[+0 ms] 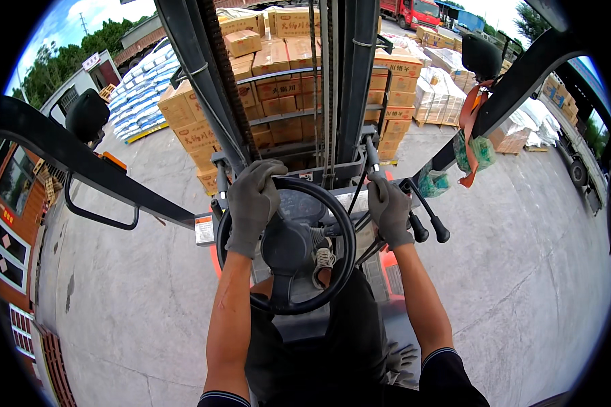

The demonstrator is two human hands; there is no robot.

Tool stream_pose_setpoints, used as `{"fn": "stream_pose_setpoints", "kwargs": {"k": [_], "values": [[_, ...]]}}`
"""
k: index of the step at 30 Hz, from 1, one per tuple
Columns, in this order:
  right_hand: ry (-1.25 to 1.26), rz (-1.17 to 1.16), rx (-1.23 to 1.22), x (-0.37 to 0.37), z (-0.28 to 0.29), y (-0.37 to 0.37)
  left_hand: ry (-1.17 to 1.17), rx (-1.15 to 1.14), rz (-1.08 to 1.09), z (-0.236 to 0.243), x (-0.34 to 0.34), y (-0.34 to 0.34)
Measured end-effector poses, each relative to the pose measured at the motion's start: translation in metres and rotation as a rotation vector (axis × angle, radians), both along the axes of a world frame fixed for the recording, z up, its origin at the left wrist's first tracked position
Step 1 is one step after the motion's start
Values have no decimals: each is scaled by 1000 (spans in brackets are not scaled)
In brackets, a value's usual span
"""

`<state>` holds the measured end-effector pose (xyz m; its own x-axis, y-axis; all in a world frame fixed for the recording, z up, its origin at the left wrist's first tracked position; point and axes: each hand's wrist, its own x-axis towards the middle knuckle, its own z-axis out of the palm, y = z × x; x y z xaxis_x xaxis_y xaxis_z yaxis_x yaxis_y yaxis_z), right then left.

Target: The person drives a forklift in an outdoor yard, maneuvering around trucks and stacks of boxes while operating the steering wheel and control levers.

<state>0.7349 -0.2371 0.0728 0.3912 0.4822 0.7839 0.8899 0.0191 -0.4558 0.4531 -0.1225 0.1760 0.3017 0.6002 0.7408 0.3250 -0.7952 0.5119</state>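
Note:
My left hand (254, 203), in a grey work glove, is closed at the upper left of the black steering wheel (350, 271). Its fingers curl over the top; whether they hold the rim or a knob on it is hidden. To the right of the wheel, my right hand (390, 211), also gloved, is closed over the top of a control lever, whose knob is covered by the fingers. Right beside it stand two more levers with black knobs (440, 230). Ahead, behind the forklift mast (358, 74), brown cartons (282, 57) are stacked high.
White and blue sacks (139, 91) stand stacked at the left, wrapped pallet loads (441, 95) at the right. A red truck (421, 12) is far ahead; a flatbed trailer (584, 146) stands at the far right. An orange-brown building (13, 224) lines the left. Loose gloves (402, 359) lie beside my seat.

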Motion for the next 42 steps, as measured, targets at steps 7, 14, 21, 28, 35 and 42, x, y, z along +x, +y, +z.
{"fn": "stream_pose_setpoints", "kwargs": {"k": [7,14,21,28,35,42], "values": [[30,17,50,-2,5,3,-9,15,9,5,0,-3],[-14,23,39,0,1,5,1,15,8,2,-2,-2],[31,13,-2,-4,3,2,10,31,-16,2,-5,-1],[42,25,-18,-7,4,-2,8,37,-15,9,-4,-9],[-42,1,25,0,-6,4,-27,36,-1,5,-1,-9],[-70,-33,-13,-2,0,1,-6,56,-1,4,-3,-6]]}}
